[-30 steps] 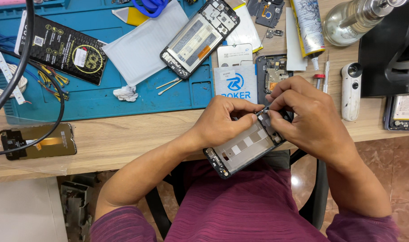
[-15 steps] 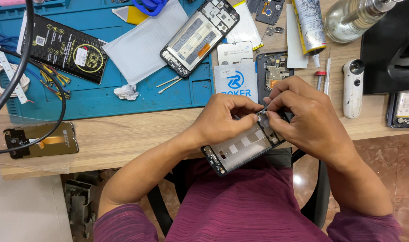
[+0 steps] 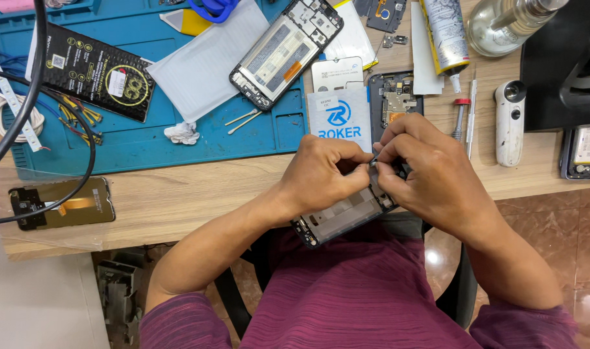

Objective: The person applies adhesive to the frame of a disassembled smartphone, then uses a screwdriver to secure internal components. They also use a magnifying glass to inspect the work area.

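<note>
I hold a black phone frame [image 3: 341, 218] over the table's front edge, above my lap. My left hand [image 3: 324, 174] grips its upper left side with the fingers curled over the frame. My right hand [image 3: 424, 171] closes on its upper right end, fingertips pinched at a small dark part near the top corner. The two hands meet at that corner and hide most of the frame's upper half.
A blue work mat [image 3: 140, 116] carries a second phone frame [image 3: 285, 52], a black package [image 3: 94, 71], white sheet, cotton swabs and wires. A screen panel [image 3: 62, 203] lies left. A white card, circuit board [image 3: 395, 97], glue tube [image 3: 445, 32], screwdrivers, bottle and white device [image 3: 509, 123] lie behind my hands.
My hands and the frame have stayed in nearly the same place. The right fingers have shifted slightly at the frame's top corner.
</note>
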